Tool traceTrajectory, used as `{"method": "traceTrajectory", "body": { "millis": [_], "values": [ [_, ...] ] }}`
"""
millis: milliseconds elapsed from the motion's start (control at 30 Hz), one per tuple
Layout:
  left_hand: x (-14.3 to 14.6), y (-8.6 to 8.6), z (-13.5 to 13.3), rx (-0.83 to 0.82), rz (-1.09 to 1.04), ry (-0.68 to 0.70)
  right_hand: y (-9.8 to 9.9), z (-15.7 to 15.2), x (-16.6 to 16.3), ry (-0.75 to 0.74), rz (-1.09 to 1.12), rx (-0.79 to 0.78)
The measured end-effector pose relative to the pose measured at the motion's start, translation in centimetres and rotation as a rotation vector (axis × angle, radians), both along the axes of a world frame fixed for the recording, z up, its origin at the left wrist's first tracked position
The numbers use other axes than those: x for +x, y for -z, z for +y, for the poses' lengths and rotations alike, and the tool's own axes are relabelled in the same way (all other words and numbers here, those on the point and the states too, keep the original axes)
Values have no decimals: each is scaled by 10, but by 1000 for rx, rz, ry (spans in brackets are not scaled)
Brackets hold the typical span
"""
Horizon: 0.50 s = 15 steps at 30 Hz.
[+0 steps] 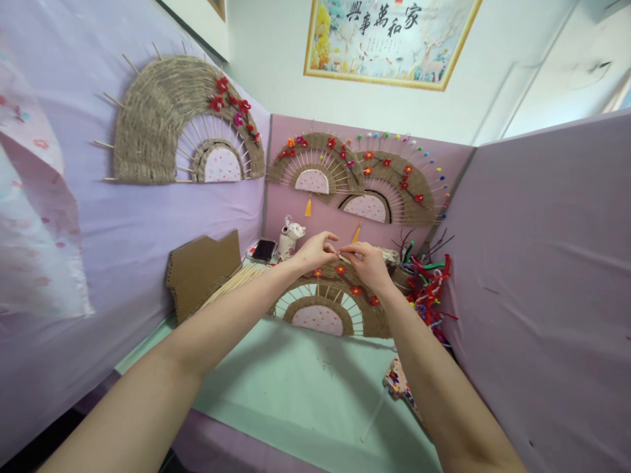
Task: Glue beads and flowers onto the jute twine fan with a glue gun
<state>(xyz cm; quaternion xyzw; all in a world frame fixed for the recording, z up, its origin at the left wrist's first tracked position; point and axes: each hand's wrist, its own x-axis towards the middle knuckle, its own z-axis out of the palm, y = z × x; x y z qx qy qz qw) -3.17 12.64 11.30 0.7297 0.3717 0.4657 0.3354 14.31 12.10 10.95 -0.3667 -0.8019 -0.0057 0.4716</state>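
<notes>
Two hands (318, 252) (369, 264) | fingers curled, tips nearly meeting | anything pinched: cannot tell | near woven fan (318, 319)

Fans (148, 125) on the panels (542, 263), a poster (389, 46) above
One fan, trimmed with red flowers and a pinkish one, spreads across the left panel, near a printed cloth (37, 197); two more overlap on the pink back panel, each with a yellow tassel (308, 208) below (the right one's stick ends carry coloured beads (438, 170)). The gold-bordered poster bears dark characters and a deer. Against the left panel leans brown cardboard (202, 269); a phone (263, 249) lies just beside a white animal figurine (290, 238).
</notes>
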Motion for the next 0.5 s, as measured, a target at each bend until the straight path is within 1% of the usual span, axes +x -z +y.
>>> {"method": "traceTrajectory", "body": {
  "millis": [133,233,300,367,400,433,500],
  "values": [
    [1,0,0,-7,11,0,1,-1,0,-22,38,-16],
    [-1,-6,-6,15,29,-26,0,-3,5,-33,94,-20],
    [-5,-14,-20,132,49,-91,-4,-2,14,-19,146,-19],
    [-10,-18,-41,331,64,-208,-9,1,28,18,200,-16],
    [-11,-17,-53,426,57,-280,-11,3,37,43,222,-17],
    [-12,-13,-65,503,37,-337,-12,7,46,67,233,-23],
    [-11,5,-88,583,-3,-403,-11,16,65,114,228,-54]
  ]
}}
